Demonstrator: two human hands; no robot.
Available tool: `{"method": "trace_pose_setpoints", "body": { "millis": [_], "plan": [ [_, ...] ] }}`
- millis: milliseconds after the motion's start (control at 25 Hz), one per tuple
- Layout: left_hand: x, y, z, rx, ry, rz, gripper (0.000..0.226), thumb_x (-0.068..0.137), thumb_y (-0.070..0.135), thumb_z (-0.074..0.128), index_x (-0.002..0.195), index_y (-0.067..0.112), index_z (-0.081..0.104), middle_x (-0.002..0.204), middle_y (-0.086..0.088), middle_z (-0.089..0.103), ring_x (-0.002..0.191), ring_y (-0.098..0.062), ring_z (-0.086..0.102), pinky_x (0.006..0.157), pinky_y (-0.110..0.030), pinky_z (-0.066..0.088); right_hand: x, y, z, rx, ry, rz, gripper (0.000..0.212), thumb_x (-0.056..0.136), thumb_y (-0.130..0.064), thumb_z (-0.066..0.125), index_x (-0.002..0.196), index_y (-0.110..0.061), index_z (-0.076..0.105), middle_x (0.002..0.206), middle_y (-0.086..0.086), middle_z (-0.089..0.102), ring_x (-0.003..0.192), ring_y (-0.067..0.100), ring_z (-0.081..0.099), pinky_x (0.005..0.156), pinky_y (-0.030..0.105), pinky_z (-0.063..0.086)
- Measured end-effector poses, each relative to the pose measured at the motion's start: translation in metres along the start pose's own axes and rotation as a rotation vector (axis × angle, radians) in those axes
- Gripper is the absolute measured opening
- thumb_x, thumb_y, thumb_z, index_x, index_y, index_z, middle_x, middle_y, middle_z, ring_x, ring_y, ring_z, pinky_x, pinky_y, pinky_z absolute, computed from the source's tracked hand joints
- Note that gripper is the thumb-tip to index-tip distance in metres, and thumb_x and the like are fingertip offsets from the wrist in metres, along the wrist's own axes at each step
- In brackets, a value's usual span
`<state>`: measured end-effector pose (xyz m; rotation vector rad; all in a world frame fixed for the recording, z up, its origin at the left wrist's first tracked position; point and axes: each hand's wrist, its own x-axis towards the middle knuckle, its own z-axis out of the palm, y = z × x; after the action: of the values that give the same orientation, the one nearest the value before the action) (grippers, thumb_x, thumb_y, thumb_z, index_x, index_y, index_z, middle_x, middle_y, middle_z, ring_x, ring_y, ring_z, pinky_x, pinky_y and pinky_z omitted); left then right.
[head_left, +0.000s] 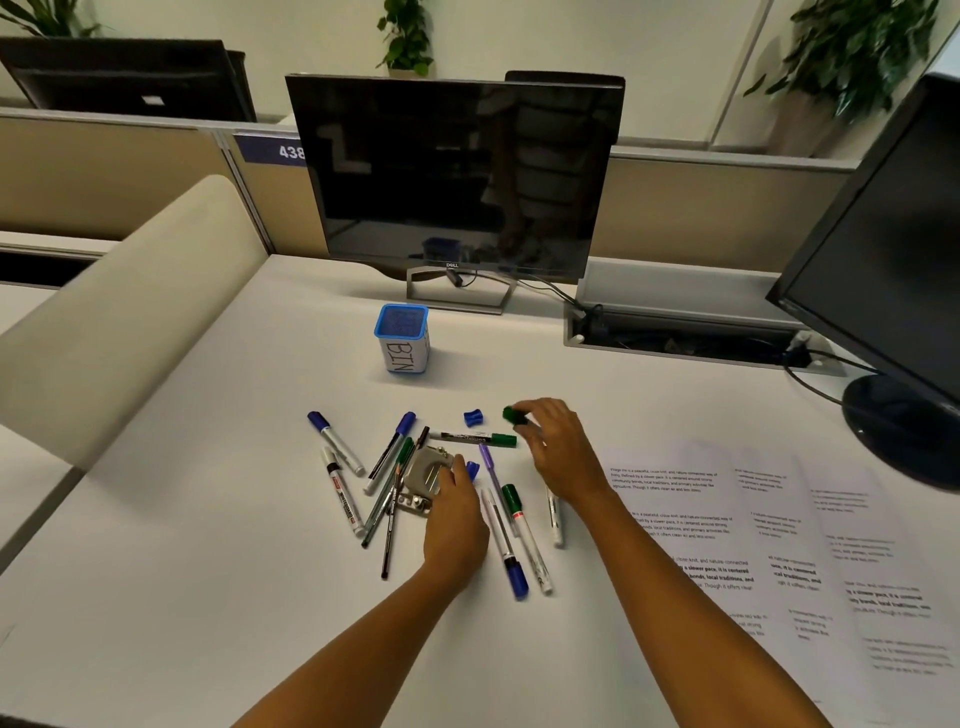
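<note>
Two bare forearms (654, 597) cross the near edge of a smooth white table (182, 597). The right hand (558, 452) has its grip pressed into a pinch, thumb and fingertips closed on a stubby, dark green cap (514, 415). Just left of that grip lies a waisted blue cap (472, 417), and just below it a slim green marker (480, 439) lies flat.

The left hand (454, 525) curls its grip over a blocky grey metal piece (427, 470) with a dull sheen, which rests on crossed pens. Between the two grips a thin purple pen (488, 462) slants. Glossy white marker barrels fan outward to either side. Beyond both grips stands a square blue mesh cup (402, 340) wrapped in paper lettered BIN. Right of the grips lie flat printed sheets (753, 519).
</note>
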<state>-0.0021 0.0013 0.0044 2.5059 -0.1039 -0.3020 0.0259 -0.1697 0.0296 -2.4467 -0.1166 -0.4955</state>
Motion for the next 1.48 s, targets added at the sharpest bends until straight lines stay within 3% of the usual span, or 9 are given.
{"method": "trace_pose_setpoints", "body": {
  "millis": [80, 240, 440, 560, 760, 1000, 1120, 1320, 1480],
  "plan": [
    [0.004, 0.005, -0.004, -0.123, -0.045, -0.088, 0.078, 0.087, -0.004, 0.061, 0.152, 0.01, 0.019, 0.142, -0.013, 0.04, 0.105, -0.02, 0.061, 0.08, -0.025, 0.049, -0.003, -0.003, -0.011, 0.232, 0.07, 0.198, 0.026, 0.1, -0.02, 0.054, 0.125, -0.015, 0.056, 0.119, -0.001, 0.061, 0.108, 0.008, 0.056, 0.092, 0.014, 0.043],
    [0.0, 0.006, -0.001, -0.347, -0.042, -0.222, 0.047, 0.098, 0.018, 0.055, 0.137, 0.003, 0.035, 0.096, -0.001, 0.052, 0.078, -0.009, 0.053, 0.062, -0.02, 0.042, -0.014, -0.002, -0.029, 0.49, 0.179, 0.473, 0.026, 0.102, -0.022, 0.05, 0.125, -0.012, 0.054, 0.112, 0.002, 0.062, 0.08, 0.008, 0.064, 0.066, 0.013, 0.053],
    [-0.013, 0.006, 0.005, -0.214, -0.082, -0.076, 0.018, 0.089, 0.032, 0.067, 0.091, 0.02, 0.054, 0.078, 0.003, 0.059, 0.062, -0.008, 0.053, 0.056, -0.019, 0.042, -0.041, 0.005, -0.022, 0.246, -0.125, 0.859, 0.039, 0.097, -0.038, 0.056, 0.119, -0.006, 0.054, 0.108, 0.01, 0.064, 0.085, 0.022, 0.061, 0.068, 0.027, 0.045],
    [-0.017, 0.006, 0.002, -0.172, -0.069, -0.067, 0.024, 0.085, 0.038, 0.071, 0.082, 0.024, 0.052, 0.069, 0.009, 0.054, 0.059, -0.007, 0.051, 0.053, -0.018, 0.036, -0.051, -0.005, -0.007, 0.078, -0.187, 0.914, 0.054, 0.087, -0.049, 0.066, 0.118, -0.006, 0.054, 0.109, 0.01, 0.063, 0.098, 0.028, 0.063, 0.069, 0.03, 0.044],
    [-0.012, -0.003, -0.018, 0.013, -0.213, 0.45, 0.025, 0.084, 0.03, 0.07, 0.106, 0.019, 0.064, 0.097, 0.008, 0.057, 0.077, -0.011, 0.057, 0.069, -0.025, 0.05, -0.054, -0.009, 0.0, -0.072, -0.203, 0.858, 0.043, 0.094, -0.038, 0.059, 0.121, -0.005, 0.054, 0.115, 0.014, 0.065, 0.101, 0.03, 0.064, 0.073, 0.034, 0.051],
    [-0.002, -0.015, -0.036, 0.525, -0.535, 0.875, 0.043, 0.087, 0.031, 0.064, 0.129, 0.02, 0.062, 0.143, 0.005, 0.044, 0.097, -0.02, 0.065, 0.077, -0.03, 0.052, -0.059, -0.007, -0.01, 0.213, -0.255, 0.938, 0.033, 0.094, -0.036, 0.053, 0.114, -0.009, 0.054, 0.1, 0.01, 0.066, 0.086, 0.026, 0.065, 0.069, 0.031, 0.049],
    [0.0, -0.014, -0.039, 0.577, -0.523, 1.046, 0.037, 0.092, 0.033, 0.061, 0.126, 0.018, 0.062, 0.14, 0.0, 0.048, 0.102, -0.022, 0.064, 0.076, -0.033, 0.054, -0.065, -0.014, -0.007, 0.3, -0.245, 0.941, 0.024, 0.092, -0.027, 0.059, 0.11, -0.011, 0.055, 0.099, 0.01, 0.067, 0.078, 0.021, 0.067, 0.073, 0.035, 0.055],
    [-0.001, -0.012, -0.042, 0.643, -0.446, 1.314, 0.02, 0.097, 0.022, 0.056, 0.114, 0.013, 0.062, 0.109, -0.006, 0.065, 0.097, -0.025, 0.06, 0.067, -0.037, 0.051, -0.067, -0.029, 0.004, 0.107, -0.298, 0.853, 0.04, 0.083, -0.047, 0.069, 0.097, -0.01, 0.065, 0.091, 0.007, 0.069, 0.081, 0.022, 0.066, 0.062, 0.027, 0.046],
    [-0.003, -0.019, -0.049, 0.611, -0.252, 1.449, 0.018, 0.092, 0.019, 0.062, 0.11, 0.016, 0.063, 0.1, -0.001, 0.068, 0.086, -0.018, 0.061, 0.065, -0.029, 0.052, -0.067, -0.036, 0.006, 0.012, -0.307, 0.824, 0.037, 0.082, -0.046, 0.071, 0.093, -0.01, 0.066, 0.089, 0.007, 0.07, 0.074, 0.021, 0.064, 0.06, 0.027, 0.046]
  ]
}}
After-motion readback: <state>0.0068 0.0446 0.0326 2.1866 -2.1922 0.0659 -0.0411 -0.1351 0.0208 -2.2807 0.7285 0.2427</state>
